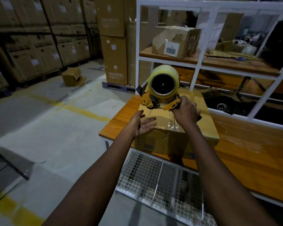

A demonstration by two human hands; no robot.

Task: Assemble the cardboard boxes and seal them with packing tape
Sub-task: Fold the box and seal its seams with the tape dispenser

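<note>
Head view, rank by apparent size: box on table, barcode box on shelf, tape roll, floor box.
1. box on table
2. barcode box
3. tape roll
4. floor box
Roll is nearest the camera, so its rank is unsure.

a box [163, 141] sits on an orange table [252, 152]. the right hand [185, 111] grips a yellow tape gun [162, 88] on top of the box. the left hand [142, 123] is flat, fingers straight, by the box's top edge. white shelves [198, 62] stand behind.
</note>
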